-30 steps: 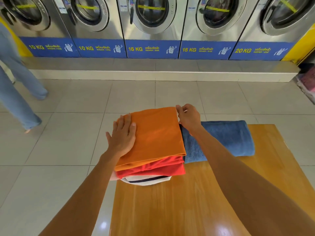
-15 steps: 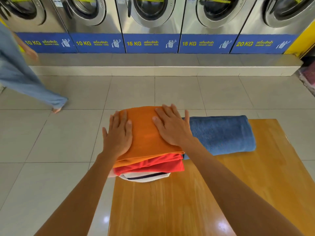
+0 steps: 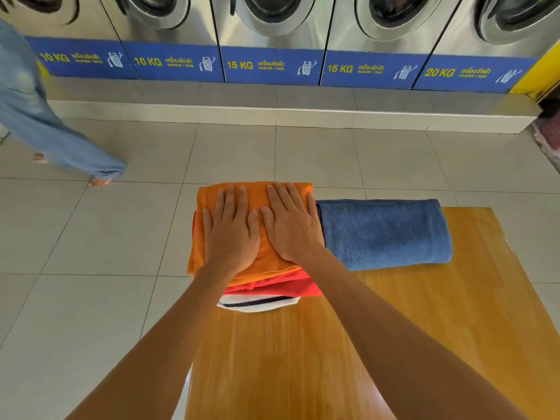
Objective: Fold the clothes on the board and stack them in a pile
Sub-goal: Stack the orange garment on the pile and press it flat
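Note:
A pile of folded clothes sits at the far left corner of the wooden board (image 3: 394,328). On top lies an orange garment (image 3: 209,201), under it a red one (image 3: 291,287), and at the bottom a white one with a dark stripe (image 3: 257,304). My left hand (image 3: 231,228) and my right hand (image 3: 291,225) lie flat, side by side, palms down on the orange garment, fingers spread, gripping nothing. A folded blue towel (image 3: 385,233) rests on the board, touching the pile's right side.
A row of steel washing machines (image 3: 272,31) on a raised step lines the far wall. A person in blue jeans (image 3: 51,137) walks across the tiled floor at the left. Something pink (image 3: 548,134) lies at the right edge.
My right hand moved from the pile's back right corner onto the top; both hands slid together to the middle of the orange garment. The person at the left has walked further right.

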`<move>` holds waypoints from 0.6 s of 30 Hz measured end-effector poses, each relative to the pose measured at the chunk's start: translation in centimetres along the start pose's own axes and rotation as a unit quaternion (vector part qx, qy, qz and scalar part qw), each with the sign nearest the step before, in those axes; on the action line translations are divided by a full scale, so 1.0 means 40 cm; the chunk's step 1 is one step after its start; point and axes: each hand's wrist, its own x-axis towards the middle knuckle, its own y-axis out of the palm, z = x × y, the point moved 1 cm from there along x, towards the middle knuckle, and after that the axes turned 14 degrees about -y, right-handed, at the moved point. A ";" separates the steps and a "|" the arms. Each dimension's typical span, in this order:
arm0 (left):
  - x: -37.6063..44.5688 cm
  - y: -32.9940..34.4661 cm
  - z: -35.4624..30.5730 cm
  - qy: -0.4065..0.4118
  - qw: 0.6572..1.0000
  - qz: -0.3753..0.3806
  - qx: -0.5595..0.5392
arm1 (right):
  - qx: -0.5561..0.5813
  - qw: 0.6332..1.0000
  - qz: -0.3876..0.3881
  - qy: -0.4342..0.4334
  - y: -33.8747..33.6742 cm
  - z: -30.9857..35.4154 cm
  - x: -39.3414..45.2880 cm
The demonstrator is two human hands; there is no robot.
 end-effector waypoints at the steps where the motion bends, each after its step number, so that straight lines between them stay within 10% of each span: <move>1: 0.002 0.001 -0.001 -0.001 1.000 0.000 0.002 | 0.000 1.000 0.006 0.004 -0.002 0.005 0.001; 18: 0.028 -0.131 0.051 -0.043 0.978 0.191 0.073 | 0.029 0.995 0.093 0.028 -0.093 -0.034 -0.058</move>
